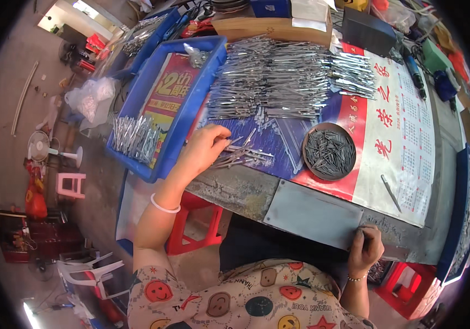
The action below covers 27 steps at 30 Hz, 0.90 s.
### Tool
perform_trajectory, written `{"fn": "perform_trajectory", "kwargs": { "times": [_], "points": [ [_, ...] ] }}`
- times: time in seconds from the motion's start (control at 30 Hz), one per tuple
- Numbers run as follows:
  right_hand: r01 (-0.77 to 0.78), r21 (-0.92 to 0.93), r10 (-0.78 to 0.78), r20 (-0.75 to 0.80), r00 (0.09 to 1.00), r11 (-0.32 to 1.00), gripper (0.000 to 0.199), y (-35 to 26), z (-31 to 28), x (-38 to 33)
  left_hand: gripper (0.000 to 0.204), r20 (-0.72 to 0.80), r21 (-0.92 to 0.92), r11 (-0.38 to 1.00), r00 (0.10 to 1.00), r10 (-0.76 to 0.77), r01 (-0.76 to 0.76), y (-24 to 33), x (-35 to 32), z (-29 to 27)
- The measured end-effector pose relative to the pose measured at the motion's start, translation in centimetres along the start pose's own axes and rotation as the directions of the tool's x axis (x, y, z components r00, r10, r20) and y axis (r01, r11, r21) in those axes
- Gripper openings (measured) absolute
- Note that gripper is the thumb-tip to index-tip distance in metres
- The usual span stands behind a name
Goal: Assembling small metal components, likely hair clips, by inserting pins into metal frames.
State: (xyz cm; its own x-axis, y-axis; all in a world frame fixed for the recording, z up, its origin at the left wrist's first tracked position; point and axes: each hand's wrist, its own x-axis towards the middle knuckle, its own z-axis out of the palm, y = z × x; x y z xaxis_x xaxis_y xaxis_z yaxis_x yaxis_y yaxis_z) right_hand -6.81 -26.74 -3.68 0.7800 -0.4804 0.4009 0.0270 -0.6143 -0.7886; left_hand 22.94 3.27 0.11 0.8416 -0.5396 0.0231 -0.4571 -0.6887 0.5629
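The workbench (240,192) is lit brightly and quite evenly, with only soft shadows. Many small glints shine on the piled metal strips (295,79). At lower left, a light strip (31,315) is overexposed. Straight edges bend toward the black rim, where the floor (10,170) looks dimmer and less sharp.

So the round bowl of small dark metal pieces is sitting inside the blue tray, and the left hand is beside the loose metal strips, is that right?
Not quite. The head view shows the round bowl of small dark metal pieces on the printed sheet, not inside the blue tray. The left hand is beside the loose metal strips.
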Motion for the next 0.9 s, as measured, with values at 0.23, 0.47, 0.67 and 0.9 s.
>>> {"fn": "perform_trajectory", "kwargs": {
  "times": [0.23,0.47,0.67,0.9],
  "points": [
    [-0.051,-0.079,0.051,-0.004,0.999,0.996,0.007,0.0,0.2,-0.5,0.021,0.046,-0.049,0.999,0.999,0.013,-0.011,-1.1,-1.2,-0.3],
    [-0.042,-0.092,0.042,-0.003,0.999,0.995,0.006,0.0,0.4,-0.5,0.032,0.006,0.203,0.971,0.992,0.126,-0.125,-1.9,-3.0,-0.5],
    [-0.001,-0.125,0.0,-0.012,1.0,0.992,0.006,-0.7,0.5,-0.3,0.023,0.124,0.645,0.735,0.978,0.168,-0.208,1.4,-3.0,0.2],
    [0.072,-0.136,-0.048,0.172,0.984,0.988,0.007,-2.9,0.0,3.0,0.028,-0.103,0.458,0.863,0.952,0.289,-0.213,-0.9,-4.3,-2.6]
  ]
}}
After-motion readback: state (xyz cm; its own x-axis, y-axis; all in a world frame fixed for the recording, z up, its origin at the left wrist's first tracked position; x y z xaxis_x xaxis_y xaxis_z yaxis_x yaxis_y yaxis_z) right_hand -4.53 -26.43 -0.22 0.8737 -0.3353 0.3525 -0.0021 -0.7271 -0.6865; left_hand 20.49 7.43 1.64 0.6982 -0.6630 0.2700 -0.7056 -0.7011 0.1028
